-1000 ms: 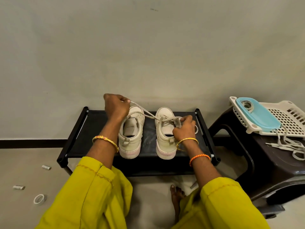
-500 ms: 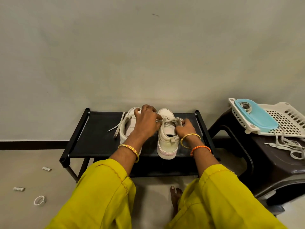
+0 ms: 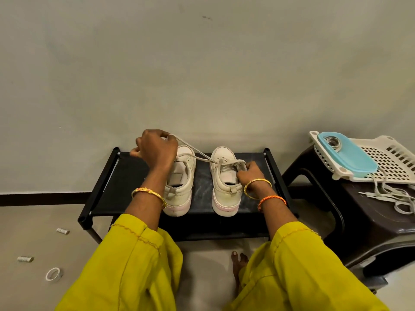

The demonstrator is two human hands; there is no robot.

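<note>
- End of the lace [image 3: 202, 153]: lost inside the curled left hand [image 3: 157, 148], which also covers the toe of the left shoe [image 3: 179, 189].
- The right hand [image 3: 249, 173] hides its own pinch on the lace and the outer eyelets of the right shoe [image 3: 224, 191].
- The white basket [image 3: 390, 160] and loose laces [image 3: 395, 198] are cut by the right edge.
- The floor pieces [image 3: 62, 231] are too small to identify (cylinders, perhaps).

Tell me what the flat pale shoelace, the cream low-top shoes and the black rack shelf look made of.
Flat pale shoelace: woven textile, cotton or polyester perhaps; a matt tape, pulled taut by the left hand. Cream low-top shoes: smooth leather or synthetic, faint sheen, pinkish rubbery soles. Black rack shelf: probably fabric stretched on a tube frame; matt, grey scuffs.
</note>
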